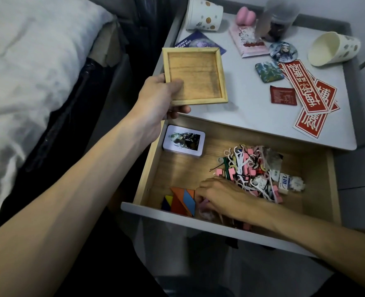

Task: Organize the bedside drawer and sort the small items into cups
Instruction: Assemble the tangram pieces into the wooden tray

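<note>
My left hand grips a shallow square wooden tray by its near-left corner, holding it over the left edge of the nightstand top. The tray holds nothing. My right hand is down in the open drawer, fingers curled at the front beside several coloured tangram pieces; something pale pink shows under the fingertips, and I cannot tell if it is gripped. A tangled pile of small items (pink pegs, white strips, pins) lies right of that hand. Two spotted paper cups lie tipped on the nightstand, one at the back, one at the right.
A white picture tin sits in the drawer's back-left corner. On the nightstand top lie red stickers, badges, a card, a pink packet, a pink heart and a dark jar. The bed is on the left.
</note>
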